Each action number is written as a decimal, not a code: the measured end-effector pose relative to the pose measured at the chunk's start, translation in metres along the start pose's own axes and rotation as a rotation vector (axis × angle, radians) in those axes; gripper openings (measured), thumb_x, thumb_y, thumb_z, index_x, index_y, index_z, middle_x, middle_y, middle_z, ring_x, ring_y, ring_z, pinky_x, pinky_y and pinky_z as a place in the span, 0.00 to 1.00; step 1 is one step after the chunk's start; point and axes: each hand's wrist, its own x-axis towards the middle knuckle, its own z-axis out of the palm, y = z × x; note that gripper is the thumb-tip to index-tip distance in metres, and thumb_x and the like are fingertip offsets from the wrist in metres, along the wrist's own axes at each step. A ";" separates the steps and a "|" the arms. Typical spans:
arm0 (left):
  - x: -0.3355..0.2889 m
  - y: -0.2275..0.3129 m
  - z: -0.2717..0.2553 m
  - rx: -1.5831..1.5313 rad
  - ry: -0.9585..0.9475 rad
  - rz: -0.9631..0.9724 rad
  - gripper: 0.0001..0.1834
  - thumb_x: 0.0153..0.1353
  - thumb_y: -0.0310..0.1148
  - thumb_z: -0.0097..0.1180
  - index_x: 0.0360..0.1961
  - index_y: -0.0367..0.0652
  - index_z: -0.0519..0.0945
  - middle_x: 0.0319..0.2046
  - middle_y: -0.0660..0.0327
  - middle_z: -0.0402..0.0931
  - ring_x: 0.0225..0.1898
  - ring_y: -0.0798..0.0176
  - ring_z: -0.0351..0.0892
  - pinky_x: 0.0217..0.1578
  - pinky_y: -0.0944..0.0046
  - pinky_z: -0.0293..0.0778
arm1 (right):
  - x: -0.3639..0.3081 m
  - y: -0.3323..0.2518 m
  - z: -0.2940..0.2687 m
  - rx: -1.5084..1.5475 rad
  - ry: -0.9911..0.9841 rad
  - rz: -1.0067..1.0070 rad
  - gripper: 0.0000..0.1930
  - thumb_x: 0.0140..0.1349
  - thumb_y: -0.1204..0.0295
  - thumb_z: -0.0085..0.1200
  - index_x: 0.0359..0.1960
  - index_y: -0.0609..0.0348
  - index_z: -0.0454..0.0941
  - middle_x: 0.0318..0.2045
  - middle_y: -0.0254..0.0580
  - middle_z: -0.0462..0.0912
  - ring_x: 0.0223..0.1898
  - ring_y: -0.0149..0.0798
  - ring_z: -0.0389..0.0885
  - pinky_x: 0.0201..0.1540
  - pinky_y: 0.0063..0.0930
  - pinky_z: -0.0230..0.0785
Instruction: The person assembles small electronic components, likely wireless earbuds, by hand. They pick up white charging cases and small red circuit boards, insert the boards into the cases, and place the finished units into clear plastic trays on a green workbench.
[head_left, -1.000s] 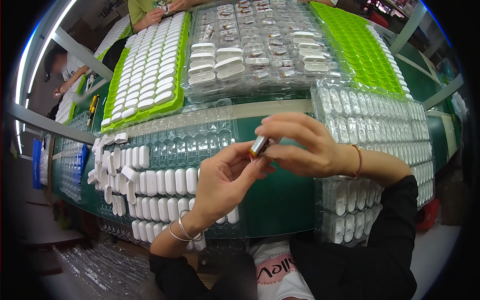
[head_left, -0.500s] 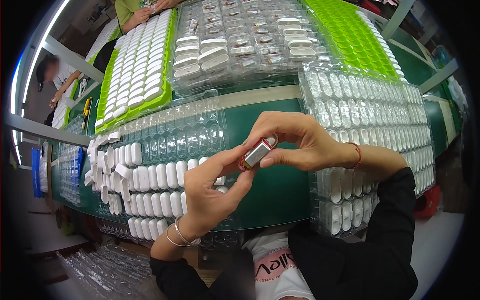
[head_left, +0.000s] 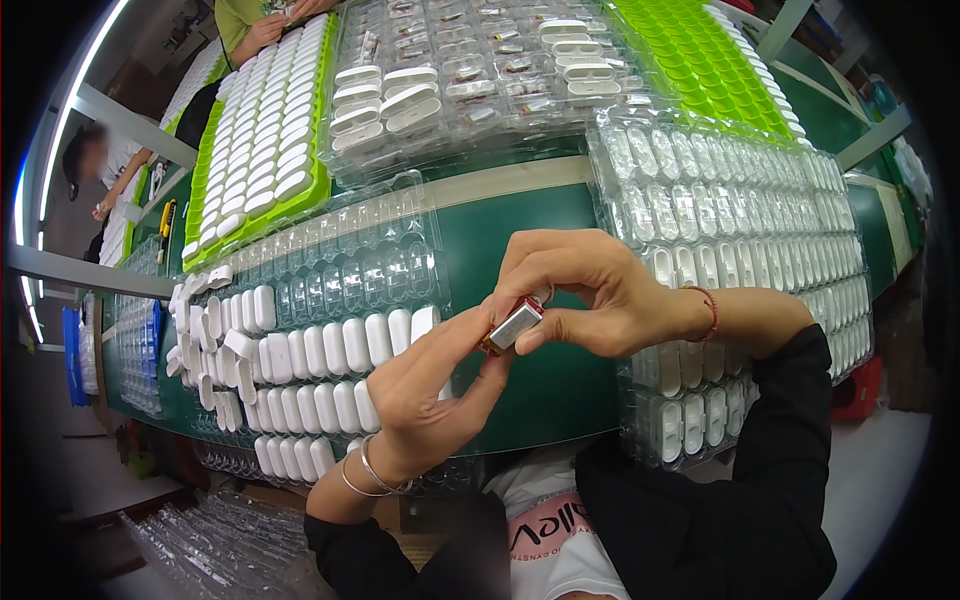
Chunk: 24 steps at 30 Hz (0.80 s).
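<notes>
Between both hands, over the green table [head_left: 560, 400], is a small silver battery cell [head_left: 515, 326] with a red-edged circuit part and a bit of white behind it. My left hand [head_left: 440, 370] pinches its lower-left end between thumb and fingers. On its upper-right side my right hand [head_left: 585, 290] presses with thumb and index finger. The fingers cover much of the piece. Left of my left hand, rows of white oval cases [head_left: 340, 350] lie in a clear plastic tray [head_left: 350, 225], with loose white shells [head_left: 205, 325] heaped at its left end.
Stacked clear trays of white inner shells [head_left: 740, 210] stand at the right. Farther back are clear trays of opened cases and small parts [head_left: 480, 90]. Green trays [head_left: 318, 180] [head_left: 690, 70] flank them. A metal post [head_left: 95, 270] crosses at left. Other people work at the far left.
Both hands have stayed together on the battery piece, which has tilted slightly and shifted a little lower. The right fingers now cover more of it. The surroundings have shifted slightly in view.
</notes>
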 end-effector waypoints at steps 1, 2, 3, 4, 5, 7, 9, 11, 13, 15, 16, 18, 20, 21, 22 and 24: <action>0.000 0.000 0.001 -0.007 -0.003 0.000 0.23 0.49 0.17 0.67 0.49 0.33 0.81 0.42 0.48 0.84 0.39 0.57 0.87 0.39 0.66 0.81 | -0.001 0.000 0.000 0.001 0.005 0.004 0.13 0.54 0.72 0.69 0.41 0.61 0.82 0.35 0.41 0.80 0.36 0.36 0.79 0.40 0.28 0.70; 0.000 -0.002 0.000 -0.013 -0.005 0.001 0.23 0.48 0.17 0.67 0.49 0.33 0.81 0.42 0.48 0.84 0.39 0.57 0.87 0.40 0.66 0.81 | -0.001 -0.001 0.001 0.003 0.008 0.006 0.13 0.54 0.72 0.69 0.40 0.61 0.82 0.35 0.40 0.80 0.36 0.36 0.79 0.39 0.28 0.69; 0.000 -0.002 0.000 -0.018 -0.007 0.001 0.23 0.48 0.17 0.67 0.49 0.33 0.81 0.42 0.48 0.84 0.39 0.58 0.87 0.40 0.66 0.81 | 0.000 -0.001 0.001 0.004 0.011 0.008 0.13 0.54 0.72 0.69 0.40 0.60 0.82 0.35 0.40 0.80 0.35 0.36 0.79 0.39 0.28 0.69; 0.000 -0.002 -0.001 -0.024 -0.014 -0.016 0.23 0.48 0.17 0.67 0.49 0.33 0.81 0.42 0.48 0.84 0.40 0.57 0.87 0.40 0.65 0.81 | 0.000 -0.002 0.002 -0.017 0.007 0.007 0.13 0.53 0.73 0.69 0.40 0.60 0.82 0.35 0.39 0.80 0.35 0.35 0.78 0.38 0.28 0.69; 0.000 0.000 -0.003 -0.029 -0.022 -0.033 0.23 0.48 0.16 0.67 0.49 0.33 0.81 0.42 0.48 0.84 0.41 0.56 0.87 0.41 0.65 0.80 | 0.001 -0.003 0.001 -0.037 0.004 0.006 0.13 0.53 0.73 0.69 0.40 0.60 0.82 0.34 0.39 0.80 0.35 0.35 0.78 0.37 0.27 0.69; 0.002 0.005 -0.006 -0.034 -0.006 -0.051 0.23 0.48 0.17 0.67 0.48 0.33 0.81 0.43 0.47 0.84 0.42 0.54 0.86 0.42 0.63 0.80 | 0.003 -0.003 0.003 -0.055 0.015 -0.023 0.13 0.54 0.73 0.68 0.41 0.60 0.82 0.33 0.37 0.79 0.33 0.33 0.77 0.35 0.25 0.70; 0.007 0.009 -0.006 -0.047 0.031 -0.048 0.21 0.48 0.18 0.68 0.47 0.33 0.82 0.43 0.47 0.83 0.44 0.52 0.86 0.43 0.61 0.80 | 0.005 -0.002 0.004 -0.060 0.056 -0.069 0.13 0.56 0.73 0.67 0.43 0.60 0.82 0.30 0.35 0.76 0.31 0.28 0.75 0.32 0.23 0.71; 0.004 0.003 -0.009 0.016 0.003 -0.024 0.20 0.49 0.20 0.69 0.46 0.33 0.82 0.44 0.47 0.83 0.44 0.51 0.85 0.44 0.60 0.80 | 0.005 -0.003 0.002 -0.013 0.047 -0.006 0.14 0.57 0.73 0.67 0.44 0.60 0.82 0.31 0.36 0.78 0.32 0.27 0.76 0.33 0.22 0.73; 0.004 0.000 -0.014 0.039 -0.018 -0.011 0.19 0.50 0.21 0.70 0.45 0.32 0.82 0.44 0.47 0.83 0.44 0.51 0.85 0.44 0.60 0.79 | 0.004 -0.001 0.003 0.056 0.043 0.041 0.14 0.56 0.73 0.68 0.44 0.60 0.82 0.32 0.36 0.79 0.32 0.26 0.77 0.32 0.21 0.73; 0.007 -0.001 -0.016 0.016 -0.029 -0.007 0.18 0.51 0.22 0.70 0.45 0.32 0.82 0.43 0.48 0.83 0.42 0.53 0.85 0.43 0.60 0.79 | 0.004 0.000 0.003 0.141 0.043 0.078 0.16 0.54 0.75 0.69 0.45 0.59 0.83 0.33 0.36 0.81 0.31 0.26 0.77 0.31 0.20 0.71; 0.008 0.001 -0.017 0.036 -0.022 -0.002 0.18 0.51 0.22 0.70 0.45 0.33 0.82 0.43 0.48 0.83 0.42 0.53 0.84 0.43 0.61 0.79 | 0.004 -0.001 0.003 0.096 0.037 0.074 0.16 0.54 0.75 0.69 0.45 0.59 0.83 0.33 0.36 0.81 0.31 0.26 0.77 0.30 0.20 0.71; 0.011 0.004 -0.016 0.076 -0.012 0.005 0.18 0.51 0.22 0.69 0.45 0.33 0.82 0.42 0.49 0.83 0.42 0.53 0.84 0.43 0.61 0.79 | 0.003 -0.001 -0.001 0.007 0.031 0.071 0.15 0.55 0.75 0.69 0.45 0.60 0.83 0.32 0.35 0.82 0.30 0.26 0.78 0.30 0.19 0.73; 0.010 0.002 -0.017 0.070 -0.036 0.000 0.18 0.52 0.22 0.69 0.45 0.34 0.82 0.42 0.49 0.83 0.41 0.53 0.84 0.42 0.62 0.79 | 0.004 0.000 -0.003 -0.051 0.020 0.082 0.15 0.55 0.75 0.68 0.45 0.60 0.83 0.32 0.35 0.82 0.30 0.26 0.79 0.30 0.20 0.73; 0.009 0.002 -0.018 0.068 -0.049 -0.002 0.18 0.52 0.22 0.69 0.45 0.34 0.82 0.42 0.49 0.83 0.41 0.53 0.84 0.42 0.62 0.79 | 0.004 0.001 -0.003 -0.079 0.015 0.087 0.15 0.55 0.74 0.68 0.45 0.60 0.83 0.31 0.35 0.82 0.30 0.26 0.79 0.29 0.20 0.73; 0.008 0.003 -0.018 0.080 -0.065 -0.042 0.18 0.52 0.22 0.69 0.45 0.34 0.82 0.42 0.49 0.83 0.41 0.53 0.85 0.41 0.62 0.79 | 0.004 0.001 -0.002 -0.090 0.023 0.097 0.15 0.55 0.74 0.68 0.45 0.60 0.83 0.31 0.35 0.82 0.30 0.26 0.79 0.29 0.20 0.73; 0.005 0.005 -0.019 0.100 -0.094 -0.123 0.17 0.52 0.22 0.69 0.45 0.34 0.83 0.41 0.49 0.83 0.40 0.54 0.85 0.41 0.62 0.80 | 0.002 0.002 0.000 -0.114 0.034 0.119 0.15 0.55 0.74 0.69 0.44 0.59 0.83 0.31 0.35 0.82 0.28 0.26 0.78 0.28 0.20 0.72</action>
